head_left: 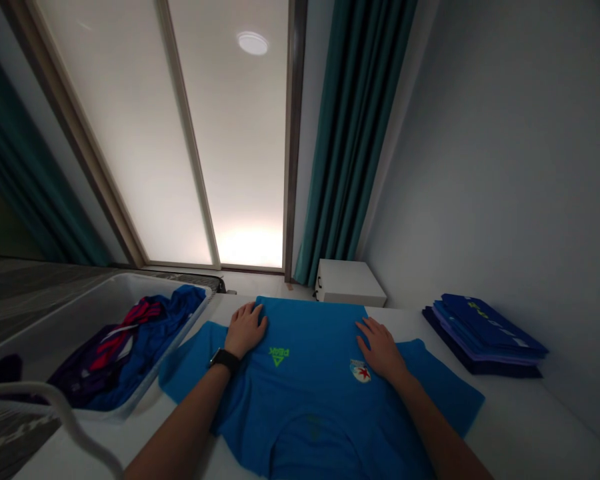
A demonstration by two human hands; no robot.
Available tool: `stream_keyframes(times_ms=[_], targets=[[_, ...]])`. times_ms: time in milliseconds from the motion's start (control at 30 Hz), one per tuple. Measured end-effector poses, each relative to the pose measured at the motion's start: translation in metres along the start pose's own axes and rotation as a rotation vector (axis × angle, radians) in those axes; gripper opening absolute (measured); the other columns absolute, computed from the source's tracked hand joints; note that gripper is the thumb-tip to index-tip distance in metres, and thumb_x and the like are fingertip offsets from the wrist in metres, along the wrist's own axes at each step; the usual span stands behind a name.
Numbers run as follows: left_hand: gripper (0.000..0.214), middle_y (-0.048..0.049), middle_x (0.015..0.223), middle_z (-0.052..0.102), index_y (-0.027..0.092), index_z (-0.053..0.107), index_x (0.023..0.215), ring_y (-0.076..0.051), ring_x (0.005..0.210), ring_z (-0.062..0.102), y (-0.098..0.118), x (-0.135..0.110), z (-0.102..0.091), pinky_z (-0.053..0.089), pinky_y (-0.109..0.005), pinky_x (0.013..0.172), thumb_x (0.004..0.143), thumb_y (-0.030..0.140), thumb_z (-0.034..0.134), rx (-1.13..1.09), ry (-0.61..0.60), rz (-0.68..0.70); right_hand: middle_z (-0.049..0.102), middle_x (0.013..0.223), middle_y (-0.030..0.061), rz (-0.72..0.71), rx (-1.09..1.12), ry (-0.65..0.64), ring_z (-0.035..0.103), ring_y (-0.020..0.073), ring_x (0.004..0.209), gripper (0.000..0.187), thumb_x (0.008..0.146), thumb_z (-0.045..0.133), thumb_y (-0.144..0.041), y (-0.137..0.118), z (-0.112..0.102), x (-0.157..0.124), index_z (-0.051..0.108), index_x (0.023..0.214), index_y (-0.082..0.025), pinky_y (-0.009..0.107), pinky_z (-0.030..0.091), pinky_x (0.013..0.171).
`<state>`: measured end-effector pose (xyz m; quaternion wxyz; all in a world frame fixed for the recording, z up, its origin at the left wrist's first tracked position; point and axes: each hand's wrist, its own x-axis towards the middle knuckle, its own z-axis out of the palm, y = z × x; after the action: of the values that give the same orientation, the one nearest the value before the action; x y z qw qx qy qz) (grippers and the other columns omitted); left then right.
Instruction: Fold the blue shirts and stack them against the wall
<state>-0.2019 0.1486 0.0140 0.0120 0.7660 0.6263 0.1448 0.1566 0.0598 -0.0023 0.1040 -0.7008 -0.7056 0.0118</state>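
A blue T-shirt with a green logo and a round badge lies spread on the white table, its collar toward me and its sleeves out to both sides. My left hand, with a dark watch on the wrist, rests flat on the shirt's left edge, fingers stretched out. On the right edge, near the badge, my right hand lies flat with its fingers apart. Neither hand grips the fabric. The bottom of the view cuts off part of the collar area.
A white plastic basket holding crumpled blue, purple and red clothes stands at the left. Folded clothes are stacked at the table's right. Beyond the table are a small white cabinet, teal curtains and frosted doors. A white curved bar crosses the lower left.
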Motion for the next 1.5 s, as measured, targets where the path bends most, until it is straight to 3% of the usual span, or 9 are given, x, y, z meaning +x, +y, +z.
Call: stream_keyframes(times_ms=[133,333,500,700,933,1167,1233,1333,1500], targets=[[0.043,-0.0139,0.14,0.05,0.019,0.054,0.13,-0.03,0.131,0.042,0.001,-0.001,-0.003,0.031,-0.047,0.108,0.093,0.036,0.04,-0.027,-0.009,-0.001,0.041,0.15,0.0113,-0.074,-0.026,-0.012,0.025,0.0251,0.143,0.051,0.096,0.029,-0.035,-0.031,-0.004,0.004,0.052,0.137,-0.014,0.047,0.011,0.118],[0.04,-0.0116,0.137,0.053,0.02,0.057,0.126,-0.028,0.129,0.043,-0.001,0.0,0.0,0.03,-0.046,0.108,0.091,0.033,0.044,-0.132,0.028,-0.005,0.039,0.151,0.01,-0.295,0.114,-0.148,0.03,0.0246,0.141,0.049,0.097,0.033,-0.036,-0.128,-0.008,0.025,0.048,0.14,-0.018,0.044,0.018,0.117],[0.035,-0.0105,0.129,0.059,0.019,0.06,0.121,-0.028,0.123,0.047,-0.004,0.002,0.001,0.034,-0.043,0.105,0.09,0.026,0.045,-0.221,0.06,-0.049,0.044,0.148,0.0112,-0.365,0.179,-0.095,0.035,0.0247,0.138,0.046,0.096,0.037,-0.032,-0.181,0.005,0.039,0.05,0.138,-0.018,0.044,0.021,0.116],[0.039,-0.0124,0.099,0.07,0.015,0.053,0.128,-0.027,0.099,0.064,-0.015,0.011,-0.005,0.045,-0.037,0.089,0.092,0.028,0.044,-0.386,0.009,-0.216,0.045,0.146,0.0099,-0.38,0.209,-0.042,0.035,0.0229,0.138,0.046,0.097,0.032,-0.032,-0.183,0.017,0.038,0.05,0.138,-0.019,0.043,0.018,0.117],[0.049,-0.0077,0.093,0.072,0.016,0.053,0.129,-0.02,0.079,0.067,-0.03,0.052,-0.016,0.051,-0.027,0.071,0.083,0.032,0.061,-0.725,-0.21,-0.296,0.046,0.145,0.0102,-0.37,0.218,-0.056,0.035,0.0246,0.138,0.046,0.097,0.033,-0.034,-0.182,0.016,0.038,0.051,0.136,-0.018,0.044,0.018,0.117],[0.045,-0.0041,0.073,0.07,0.017,0.064,0.116,-0.02,0.066,0.068,-0.022,0.088,-0.019,0.055,-0.029,0.06,0.074,0.028,0.071,-1.041,-0.432,-0.319,0.046,0.145,0.0102,-0.373,0.217,-0.049,0.036,0.0245,0.137,0.046,0.097,0.033,-0.032,-0.181,0.017,0.037,0.052,0.136,-0.019,0.044,0.019,0.118],[0.045,-0.0037,0.071,0.069,0.018,0.064,0.118,-0.019,0.063,0.067,-0.019,0.089,-0.016,0.055,-0.03,0.059,0.074,0.026,0.07,-1.114,-0.412,-0.306,0.047,0.144,0.0102,-0.378,0.219,-0.046,0.036,0.0246,0.137,0.045,0.096,0.033,-0.032,-0.181,0.017,0.038,0.052,0.135,-0.019,0.045,0.019,0.117],[0.052,0.0003,0.065,0.062,0.017,0.056,0.128,-0.014,0.056,0.062,-0.02,0.088,-0.008,0.054,-0.028,0.058,0.078,0.025,0.065,-1.172,-0.275,-0.318,0.047,0.144,0.0097,-0.382,0.225,-0.042,0.036,0.0242,0.137,0.045,0.096,0.034,-0.03,-0.18,0.017,0.038,0.052,0.135,-0.019,0.044,0.018,0.118],[0.044,-0.0002,0.072,0.059,0.015,0.056,0.124,-0.011,0.055,0.057,-0.039,0.08,-0.001,0.048,-0.022,0.053,0.08,0.023,0.058,-1.051,-0.023,-0.347,0.047,0.145,0.009,-0.376,0.233,-0.055,0.036,0.0241,0.137,0.046,0.096,0.033,-0.033,-0.18,0.017,0.039,0.052,0.136,-0.02,0.044,0.019,0.117]])
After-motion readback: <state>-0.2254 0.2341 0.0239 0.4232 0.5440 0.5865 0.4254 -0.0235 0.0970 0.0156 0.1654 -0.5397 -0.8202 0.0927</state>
